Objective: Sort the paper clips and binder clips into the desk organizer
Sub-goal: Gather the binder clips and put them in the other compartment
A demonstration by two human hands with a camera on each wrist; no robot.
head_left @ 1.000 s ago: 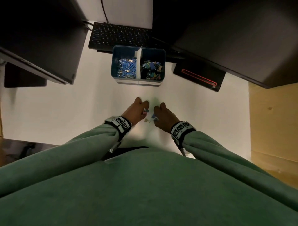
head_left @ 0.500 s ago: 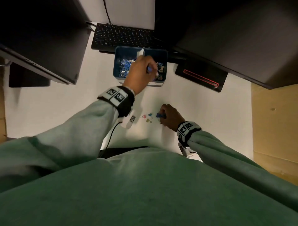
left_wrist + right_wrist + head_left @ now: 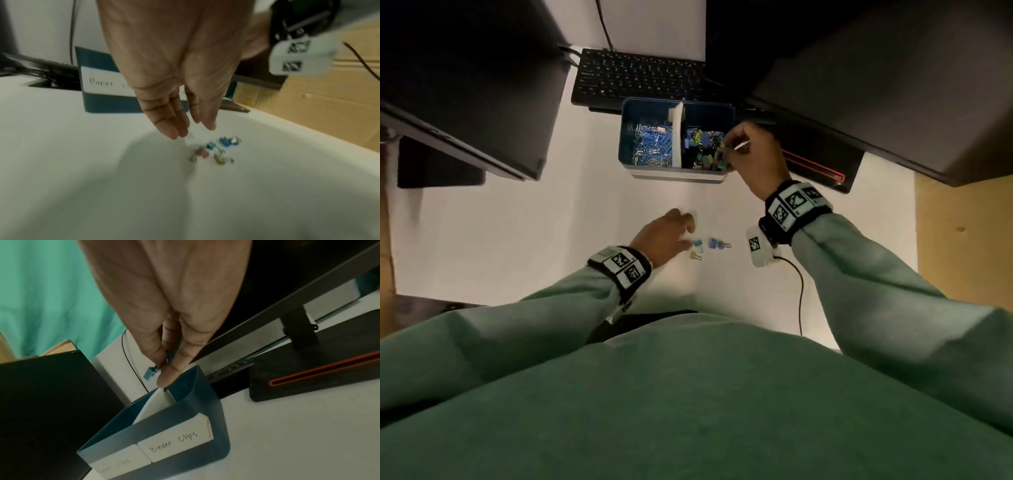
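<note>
The blue desk organizer (image 3: 674, 176) stands beyond my hands, a white divider splitting it. Paper clips (image 3: 652, 145) fill its left side and binder clips (image 3: 703, 149) its right. Its labels read "Paper clips" and "Binder Clips" (image 3: 174, 442). My right hand (image 3: 729, 150) hovers over the right compartment, pinching the wire handle of a teal binder clip (image 3: 149, 372). My left hand (image 3: 681, 233) hangs open just above several small binder clips lying on the white desk: blue (image 3: 225, 141), teal (image 3: 210, 145), pink (image 3: 202, 153) and olive (image 3: 219, 160). Its fingers (image 3: 174, 128) touch none of them.
A black keyboard (image 3: 640, 78) lies behind the organizer. Dark monitors overhang at left (image 3: 465, 85) and right (image 3: 876, 85). A black base with a red line (image 3: 818, 164) sits right of the organizer. A thin cable (image 3: 799, 291) trails from my right wrist. Cardboard (image 3: 962, 240) borders the desk's right edge.
My left hand has come back from the organizer down to the clips on the desk. My right hand has lifted off the desk and carried a clip over the right compartment.
</note>
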